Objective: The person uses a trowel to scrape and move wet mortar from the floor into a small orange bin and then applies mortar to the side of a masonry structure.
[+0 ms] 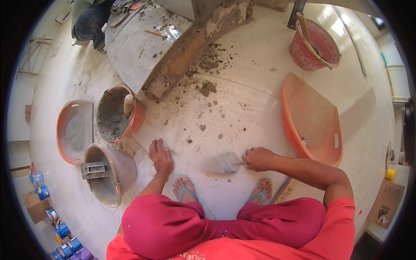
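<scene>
Well right of the trowel (pixel 227 163), lettered carton (pixel 387 203).

Around me lies a pale tiled floor (pixel 260 115), catching bright glare (pixel 338 27) at two o'clock, while a chipped, patchy wall (pixel 218 28) stands at twelve, with a broad grey slab (pixel 134 56) beside it at eleven.

A greyish trowel (pixel 222 164) points left; low at the floor (pixel 223 197).
</scene>
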A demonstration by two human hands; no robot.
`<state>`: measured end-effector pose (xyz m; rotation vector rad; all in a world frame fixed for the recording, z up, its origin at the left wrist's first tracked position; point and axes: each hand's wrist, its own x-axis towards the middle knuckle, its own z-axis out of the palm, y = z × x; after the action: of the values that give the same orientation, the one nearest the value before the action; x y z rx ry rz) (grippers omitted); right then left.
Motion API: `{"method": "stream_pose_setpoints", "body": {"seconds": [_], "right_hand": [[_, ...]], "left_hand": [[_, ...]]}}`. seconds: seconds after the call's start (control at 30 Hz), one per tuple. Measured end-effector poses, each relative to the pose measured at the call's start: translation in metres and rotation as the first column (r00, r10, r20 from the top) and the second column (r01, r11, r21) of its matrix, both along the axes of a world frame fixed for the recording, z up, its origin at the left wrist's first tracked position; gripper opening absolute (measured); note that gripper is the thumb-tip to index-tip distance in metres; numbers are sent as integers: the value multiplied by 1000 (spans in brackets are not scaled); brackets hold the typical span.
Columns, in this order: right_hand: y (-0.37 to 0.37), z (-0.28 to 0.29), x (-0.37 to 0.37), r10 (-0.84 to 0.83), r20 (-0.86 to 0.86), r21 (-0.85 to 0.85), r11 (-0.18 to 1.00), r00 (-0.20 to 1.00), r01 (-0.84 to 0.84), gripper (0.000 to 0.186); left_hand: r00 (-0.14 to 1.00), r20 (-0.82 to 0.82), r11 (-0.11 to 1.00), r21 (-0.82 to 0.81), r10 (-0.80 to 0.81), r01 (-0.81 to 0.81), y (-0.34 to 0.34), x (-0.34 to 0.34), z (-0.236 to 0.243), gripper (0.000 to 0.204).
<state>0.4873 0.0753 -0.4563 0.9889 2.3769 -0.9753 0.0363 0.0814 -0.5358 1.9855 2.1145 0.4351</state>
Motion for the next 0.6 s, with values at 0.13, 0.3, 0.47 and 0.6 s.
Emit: {"method": "stream_pose_setpoints", "body": {"seconds": [0.13, 0.3, 0.47, 0.6], "right_hand": [[10, 34, -8, -287, -110, -84, 957, 952, 279, 32], [77, 78, 15, -444, -265, 107, 868, 856, 484, 34], [196, 96, 23, -663, -171, 270, 680, 729, 682, 41], [234, 74, -25, -816, -577, -275, 186, -7, 943, 50]], "left_hand": [[1000, -16, 1000, 2, 17, -17, -3, -4, -2, 55], [1000, -10, 1000, 1, 8, -8, -3, -2, 1, 56], [999, -43, 1000, -15, 14, -15, 0, 5, 2, 58], [999, -32, 1000, -21, 14, -14, 0, 7, 3, 58]]}}
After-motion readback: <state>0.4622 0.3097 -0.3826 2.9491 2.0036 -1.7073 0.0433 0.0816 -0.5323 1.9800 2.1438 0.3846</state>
